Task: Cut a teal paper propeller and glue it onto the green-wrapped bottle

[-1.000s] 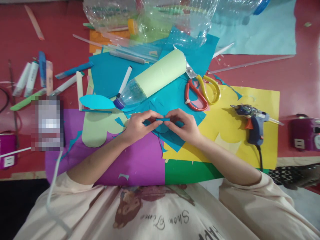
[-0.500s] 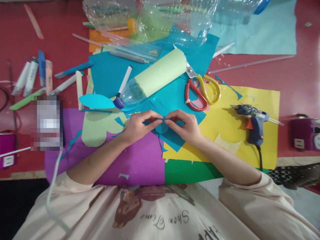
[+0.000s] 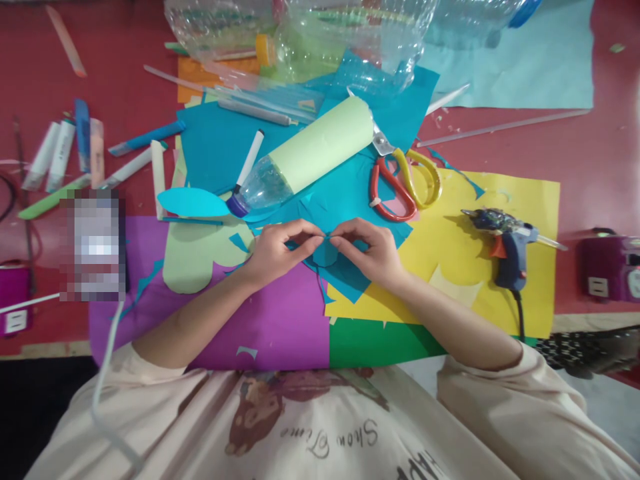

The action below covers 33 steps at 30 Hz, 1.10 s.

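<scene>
My left hand (image 3: 283,252) and my right hand (image 3: 371,255) meet almost fingertip to fingertip, each pinching the same small blue paper piece (image 3: 326,248) between thumb and forefinger. The piece blends with the blue sheets beneath, so its outline is hard to make out. Just beyond my hands lies a clear bottle (image 3: 264,185) with a purple cap, wrapped in a pale green paper sleeve (image 3: 325,143). A bright blue paper oval (image 3: 193,202) touches the cap. Scissors (image 3: 400,180) with red and yellow handles rest right of the bottle, their blades partly under it.
A blue glue gun (image 3: 513,257) lies on yellow paper (image 3: 530,200) at right. Markers (image 3: 63,157) and a phone (image 3: 97,247) with a white cable are at left. Large clear plastic bottles (image 3: 345,40) fill the back. Purple paper (image 3: 280,327) covers the near edge.
My fingertips have drawn slightly apart, and the blue paper between them now shows less as a thin folded edge. Everything else stays in place.
</scene>
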Each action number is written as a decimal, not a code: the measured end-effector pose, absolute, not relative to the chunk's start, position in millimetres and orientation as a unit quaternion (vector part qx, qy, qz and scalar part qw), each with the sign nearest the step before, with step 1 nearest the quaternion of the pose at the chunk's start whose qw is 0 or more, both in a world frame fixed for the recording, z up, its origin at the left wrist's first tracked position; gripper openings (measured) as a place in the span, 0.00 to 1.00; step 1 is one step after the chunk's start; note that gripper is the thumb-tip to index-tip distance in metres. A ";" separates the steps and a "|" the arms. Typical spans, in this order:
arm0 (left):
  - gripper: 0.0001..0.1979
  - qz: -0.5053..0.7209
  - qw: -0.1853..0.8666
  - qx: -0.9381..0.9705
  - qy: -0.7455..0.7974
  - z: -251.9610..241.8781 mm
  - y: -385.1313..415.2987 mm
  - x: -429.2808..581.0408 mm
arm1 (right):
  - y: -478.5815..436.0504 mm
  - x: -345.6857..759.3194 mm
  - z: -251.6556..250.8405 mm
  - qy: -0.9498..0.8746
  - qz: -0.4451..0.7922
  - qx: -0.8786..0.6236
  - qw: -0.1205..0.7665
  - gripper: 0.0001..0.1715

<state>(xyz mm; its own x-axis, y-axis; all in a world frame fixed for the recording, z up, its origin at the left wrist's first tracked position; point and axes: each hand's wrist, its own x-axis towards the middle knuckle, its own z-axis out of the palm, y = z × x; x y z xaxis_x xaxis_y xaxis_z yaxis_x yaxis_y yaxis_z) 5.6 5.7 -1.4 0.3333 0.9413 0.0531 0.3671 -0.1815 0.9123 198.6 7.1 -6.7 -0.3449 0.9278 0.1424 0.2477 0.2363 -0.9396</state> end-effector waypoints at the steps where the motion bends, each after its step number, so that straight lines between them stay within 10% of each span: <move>1: 0.17 0.332 0.434 0.691 0.473 -1.1 5.9 5.7 | 7.2 198.6 -6.7 -0.685 0.453 -0.427 0.379 0.10; 33: 0.16 0.292 0.488 0.650 0.504 -1.6 7.2 6.4 | 12.9 199.0 -1.7 -0.688 0.508 -0.412 0.315 0.17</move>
<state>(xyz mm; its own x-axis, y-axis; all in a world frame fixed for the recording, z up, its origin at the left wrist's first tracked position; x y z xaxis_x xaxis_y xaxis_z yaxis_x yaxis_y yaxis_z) 6.4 7.2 -1.6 0.3211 0.9404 -0.1124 0.3699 -0.0152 0.9290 199.0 12.9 -1.7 -0.4622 0.8867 0.0144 0.2473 0.1445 -0.9581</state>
